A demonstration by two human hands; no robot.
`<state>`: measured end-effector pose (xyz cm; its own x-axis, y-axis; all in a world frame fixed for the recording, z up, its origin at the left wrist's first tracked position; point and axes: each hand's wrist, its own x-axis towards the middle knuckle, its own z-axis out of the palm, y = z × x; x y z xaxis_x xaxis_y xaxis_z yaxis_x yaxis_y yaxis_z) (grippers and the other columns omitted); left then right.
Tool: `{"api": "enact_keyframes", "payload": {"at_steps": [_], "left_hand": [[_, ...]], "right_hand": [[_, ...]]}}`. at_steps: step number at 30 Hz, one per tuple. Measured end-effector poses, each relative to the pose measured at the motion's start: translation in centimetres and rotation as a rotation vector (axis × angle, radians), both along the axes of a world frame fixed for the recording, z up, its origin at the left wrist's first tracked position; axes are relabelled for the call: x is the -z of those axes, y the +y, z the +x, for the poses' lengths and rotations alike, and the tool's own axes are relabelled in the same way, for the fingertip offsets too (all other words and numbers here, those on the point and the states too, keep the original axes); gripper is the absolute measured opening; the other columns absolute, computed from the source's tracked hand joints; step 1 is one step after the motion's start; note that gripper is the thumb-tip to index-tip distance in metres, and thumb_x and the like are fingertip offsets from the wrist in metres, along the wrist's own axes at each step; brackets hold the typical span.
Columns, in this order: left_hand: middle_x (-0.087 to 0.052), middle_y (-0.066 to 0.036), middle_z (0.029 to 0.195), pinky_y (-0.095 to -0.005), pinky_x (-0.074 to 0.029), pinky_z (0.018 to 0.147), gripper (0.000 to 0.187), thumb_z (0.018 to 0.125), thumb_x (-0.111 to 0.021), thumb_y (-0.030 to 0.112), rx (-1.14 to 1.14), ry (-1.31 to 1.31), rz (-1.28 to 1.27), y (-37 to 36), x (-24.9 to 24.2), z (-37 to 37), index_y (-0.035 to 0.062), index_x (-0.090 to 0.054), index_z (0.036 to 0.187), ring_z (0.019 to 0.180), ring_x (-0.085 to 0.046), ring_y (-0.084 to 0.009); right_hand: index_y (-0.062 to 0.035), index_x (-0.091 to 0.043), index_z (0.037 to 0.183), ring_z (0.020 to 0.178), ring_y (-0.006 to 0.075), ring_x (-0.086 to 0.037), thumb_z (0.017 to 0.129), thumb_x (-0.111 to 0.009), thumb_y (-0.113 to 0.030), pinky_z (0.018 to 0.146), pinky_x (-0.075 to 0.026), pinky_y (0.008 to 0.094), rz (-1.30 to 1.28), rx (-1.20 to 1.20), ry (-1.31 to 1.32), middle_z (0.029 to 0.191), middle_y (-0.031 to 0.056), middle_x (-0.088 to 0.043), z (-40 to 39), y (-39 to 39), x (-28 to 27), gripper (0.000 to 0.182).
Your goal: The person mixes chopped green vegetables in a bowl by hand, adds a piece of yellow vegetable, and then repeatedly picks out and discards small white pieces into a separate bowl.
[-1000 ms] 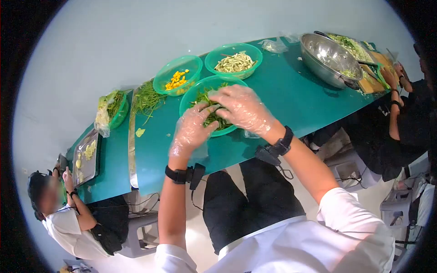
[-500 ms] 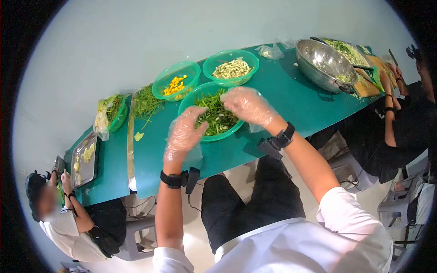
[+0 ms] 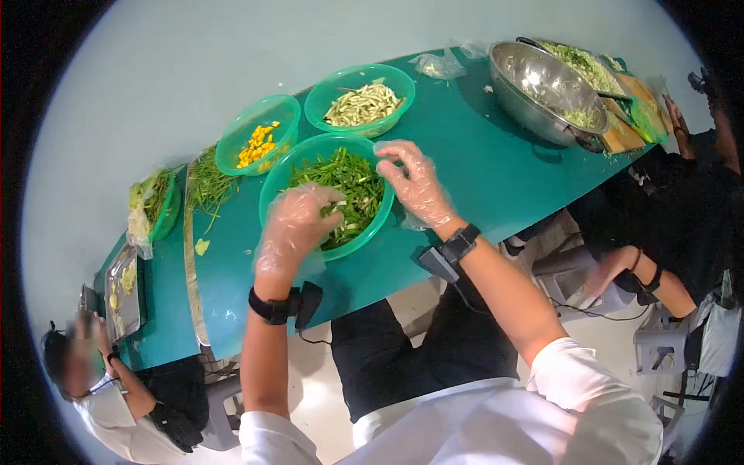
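"What does the tabletop (image 3: 473, 201) carry?"

"Largest first: the steel basin (image 3: 535, 89), well off to the right. Then the big green bowl (image 3: 280, 167) in front of the person, with the chopped greens (image 3: 360, 186) inside it. Just beyond are the bowl of pale strips (image 3: 333, 89) and the smaller bowl of yellow pieces (image 3: 232, 139)."

"And the hands?"

"Both in clear, baggy gloves. The left hand (image 3: 294, 221) is over the bowl's left side, fingers curled toward the greens; I can't tell whether that grip has caught any. The right hand (image 3: 418, 182) is by the right rim, its grip released, thumb and fingers parted. Whether it touches the rim isn't clear."

"How would you handle those greens well?"

"Scoop from the wall inward and lift loosely; squeezing would probably bruise cut leaves. I'd steady the rim with the free hand, since so light a bowl could slide. Keep strokes inside the rim, and check the glove tips for trapped bits."

"Any writing?"

"None I can read. The bowls and basin show no brand, nor do the black wristbands (image 3: 271, 307)."
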<state>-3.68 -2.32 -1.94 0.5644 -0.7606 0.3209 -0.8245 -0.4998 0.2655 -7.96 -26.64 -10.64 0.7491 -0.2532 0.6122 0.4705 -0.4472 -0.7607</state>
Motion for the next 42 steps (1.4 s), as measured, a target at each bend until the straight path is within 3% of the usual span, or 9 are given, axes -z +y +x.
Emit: {"api": "enact_keyframes", "payload": {"at_steps": [7, 11, 14, 26, 29, 32, 35, 38, 42], "left_hand": [[-0.073, -0.014, 0.092, -0.0454, -0.055, 0.081, 0.014, 0.082, -0.078, 0.011, -0.154, 0.155, 0.007, 0.6, -2.5, -2.0, 0.0067, -0.077, 0.096, 0.089, -0.07, -0.0357], [-0.073, -0.016, 0.091, -0.0463, -0.055, 0.08, 0.013, 0.084, -0.076, 0.018, -0.04, 0.14, 0.286, 0.0, -1.2, -0.7, 0.0064, -0.078, 0.09, 0.085, -0.07, -0.0374], [-0.072, -0.018, 0.09, -0.0475, -0.055, 0.079, 0.018, 0.084, -0.073, 0.023, -0.023, 0.171, 0.282, -1.0, -0.7, -0.7, 0.0069, -0.079, 0.089, 0.084, -0.07, -0.0383], [-0.071, -0.017, 0.089, -0.0442, -0.056, 0.077, 0.014, 0.079, -0.074, 0.015, -0.082, 0.091, 0.096, -1.2, 0.5, -0.8, 0.0048, -0.073, 0.089, 0.081, -0.07, -0.0365], [-0.069, -0.01, 0.083, -0.0346, -0.055, 0.073, 0.015, 0.079, -0.076, 0.007, -0.095, 0.209, -0.03, -0.3, -0.1, -0.6, 0.0033, -0.067, 0.09, 0.075, -0.069, -0.0237], [-0.064, 0.001, 0.079, -0.0267, -0.051, 0.07, 0.013, 0.085, -0.077, 0.003, -0.137, 0.573, -0.101, 0.4, -0.6, 0.2, 0.0038, -0.066, 0.092, 0.074, -0.061, -0.0092], [-0.059, 0.006, 0.082, -0.0237, -0.049, 0.069, 0.011, 0.091, -0.076, 0.005, -0.12, 0.721, -0.282, 0.6, -0.3, 0.9, 0.0044, -0.065, 0.093, 0.078, -0.055, -0.0033], [-0.06, 0.005, 0.086, -0.0229, -0.049, 0.071, 0.011, 0.092, -0.075, 0.002, -0.121, 0.822, -0.207, 0.1, -1.8, 2.3, 0.005, -0.065, 0.096, 0.079, -0.055, -0.0042], [-0.065, 0.0, 0.091, -0.0256, -0.051, 0.077, 0.019, 0.093, -0.075, 0.011, -0.064, 0.626, -0.031, -1.5, -4.2, 6.0, 0.0009, -0.068, 0.108, 0.084, -0.059, -0.007]], "right_hand": [[-0.0101, -0.063, 0.129, 0.091, 0.0204, -0.066, 0.098, -0.071, -0.023, 0.07, -0.053, 0.0316, 0.058, -0.083, 0.077, 0.128, 0.0103, -0.068, 0.3, 0.0, 0.9, 0.034], [-0.0102, -0.063, 0.128, 0.082, 0.0157, -0.06, 0.097, -0.071, -0.019, 0.068, -0.05, 0.0296, 0.072, -0.095, 0.112, 0.106, 0.0061, -0.069, 0.1, 0.1, 0.2, 0.033], [-0.0104, -0.063, 0.128, 0.078, 0.0139, -0.056, 0.097, -0.071, -0.018, 0.067, -0.049, 0.0301, 0.038, -0.1, 0.132, 0.094, 0.0041, -0.063, 0.3, -0.1, 0.3, 0.033], [-0.0115, -0.064, 0.129, 0.074, 0.0105, -0.05, 0.097, -0.071, -0.016, 0.067, -0.047, 0.0292, 0.152, -0.164, 0.141, 0.085, 0.0004, -0.052, 0.4, 0.1, 0.2, 0.033], [-0.0108, -0.064, 0.129, 0.073, 0.0103, -0.049, 0.097, -0.072, -0.016, 0.066, -0.046, 0.0294, 0.108, -0.144, 0.19, 0.084, 0.0006, -0.051, 0.1, -0.1, -0.3, 0.033], [-0.0102, -0.063, 0.128, 0.072, 0.0106, -0.049, 0.096, -0.072, -0.015, 0.065, -0.046, 0.0293, 0.099, -0.149, 0.127, 0.083, 0.0006, -0.052, 0.5, -0.2, 0.4, 0.034], [-0.0101, -0.064, 0.128, 0.071, 0.0112, -0.051, 0.096, -0.073, -0.016, 0.065, -0.047, 0.0293, 0.06, -0.141, 0.178, 0.082, 0.0009, -0.053, -0.1, -0.4, -0.5, 0.035], [-0.0105, -0.064, 0.131, 0.083, 0.0111, -0.046, 0.098, -0.071, -0.019, 0.076, -0.044, 0.0279, 0.141, -0.182, 0.218, 0.091, -0.0025, -0.048, -0.1, -0.3, -0.3, 0.035], [-0.0101, -0.065, 0.128, 0.072, 0.0148, -0.059, 0.095, -0.074, -0.018, 0.068, -0.051, 0.0321, 0.1, -0.158, 0.154, 0.082, 0.0037, -0.058, 0.1, -0.6, -0.2, 0.034]]}}
